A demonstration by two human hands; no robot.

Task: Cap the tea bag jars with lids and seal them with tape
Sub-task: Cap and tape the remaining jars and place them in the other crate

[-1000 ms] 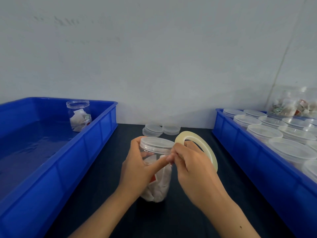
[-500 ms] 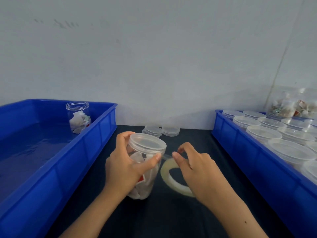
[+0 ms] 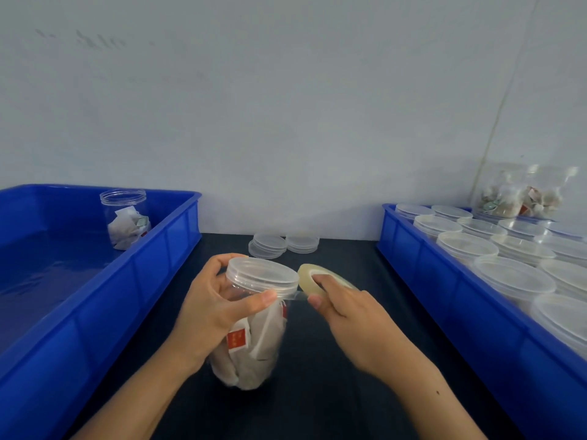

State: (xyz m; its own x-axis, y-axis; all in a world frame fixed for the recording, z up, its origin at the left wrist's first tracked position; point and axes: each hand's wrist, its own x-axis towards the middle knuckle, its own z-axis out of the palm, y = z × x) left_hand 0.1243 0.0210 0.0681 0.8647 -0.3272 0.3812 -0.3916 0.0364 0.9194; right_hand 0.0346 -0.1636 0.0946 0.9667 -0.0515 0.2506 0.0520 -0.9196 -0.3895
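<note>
Tape roll lifted off table — right hand raised it.

A small packing station, the sort found in a workshop or back room. A dark counter stands against a bare, scuffed grey-white wall. A blue plastic crate sits on the left holding one open jar of tea bags. A second blue crate on the right is packed with rows of capped clear jars. Two stacks of spare clear lids wait by the wall. The repeated identical containers and sorting crates show batch packing by hand.
</note>
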